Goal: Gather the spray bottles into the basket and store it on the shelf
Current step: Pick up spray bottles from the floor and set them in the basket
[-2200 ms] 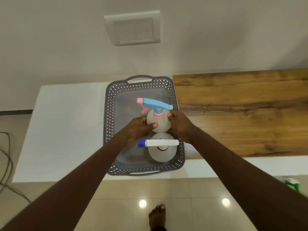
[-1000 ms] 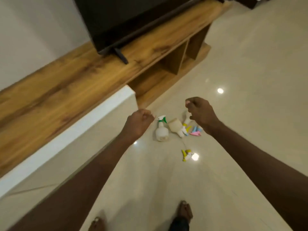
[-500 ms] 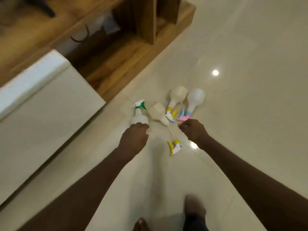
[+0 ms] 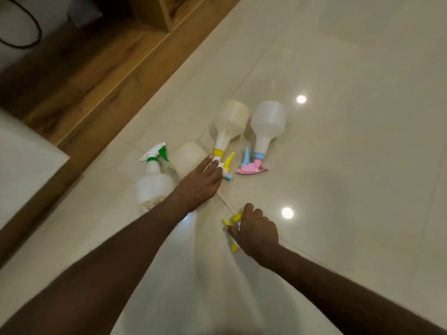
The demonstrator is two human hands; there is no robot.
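While both my arms reach down to the floor [image 4: 338, 165]:
Left hand [image 4: 198, 184]: fingers extended, touching yellow-collared bottle [image 4: 229, 126] at its spray head.
Right hand [image 4: 256, 230]: fingers curled round loose yellow sprayer [image 4: 234, 243].
Other bottles: green-nozzle bottle [image 4: 153, 182], pink-head bottle [image 4: 267, 126], nearby.

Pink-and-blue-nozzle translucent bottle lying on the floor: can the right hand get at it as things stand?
Probably not right away. The right hand is curled around the loose yellow spray nozzle, so it's occupied. Otherwise the way is free: the pink-and-blue-nozzle translucent bottle lies uncovered on bare tile floor ahead of it.
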